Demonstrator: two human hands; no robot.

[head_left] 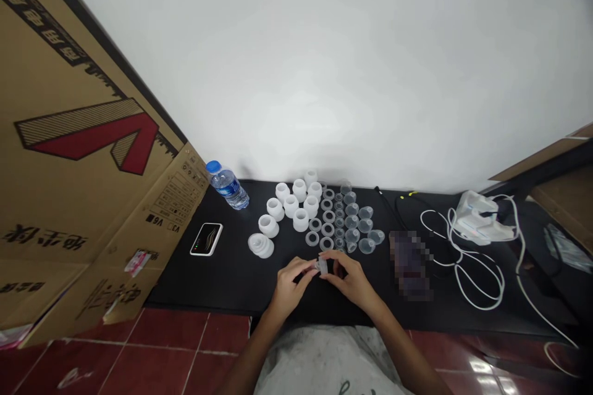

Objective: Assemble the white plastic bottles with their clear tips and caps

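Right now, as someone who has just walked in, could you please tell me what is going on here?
A person is holding a small translucent part between their left hand and right hand, just above a black table. Beyond the hands, white cups, clear rings and clear domes are set out in rows. A water bottle lies farther left, beside a cardboard box.
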